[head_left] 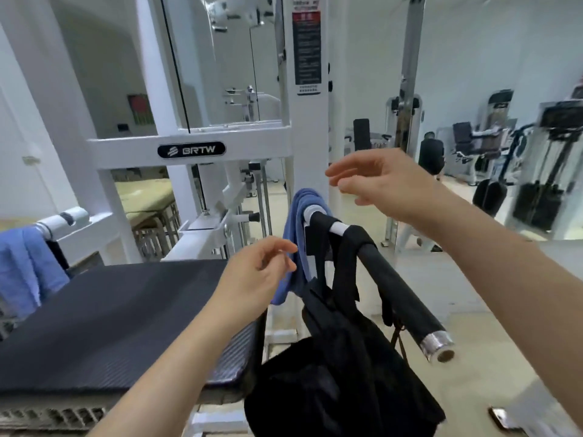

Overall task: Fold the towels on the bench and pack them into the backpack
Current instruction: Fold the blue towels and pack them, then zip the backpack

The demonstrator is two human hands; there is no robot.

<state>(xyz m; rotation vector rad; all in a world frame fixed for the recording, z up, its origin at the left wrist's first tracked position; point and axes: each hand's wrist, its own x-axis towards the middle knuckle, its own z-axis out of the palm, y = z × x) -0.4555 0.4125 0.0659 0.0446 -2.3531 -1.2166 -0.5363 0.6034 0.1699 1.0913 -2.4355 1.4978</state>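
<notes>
While the backpack point(340, 373) hangs from the padded bar point(394, 285) at lower centre-right, the step in hand looks to be fetching the blue towel point(299, 216) draped over that bar's far end, mid-frame. The right hand point(385, 181) hovers above it, slack and empty; the left hand point(255, 279) curls at its lower edge, though whether it already pinches cloth cannot be told. Next it needs lifting onto the bench pad point(110, 310), lower left, for folding.

Bench point(110, 313) w/ bars point(397, 288): L towel point(22, 266), R towel point(295, 234), backpack point(340, 383).
</notes>
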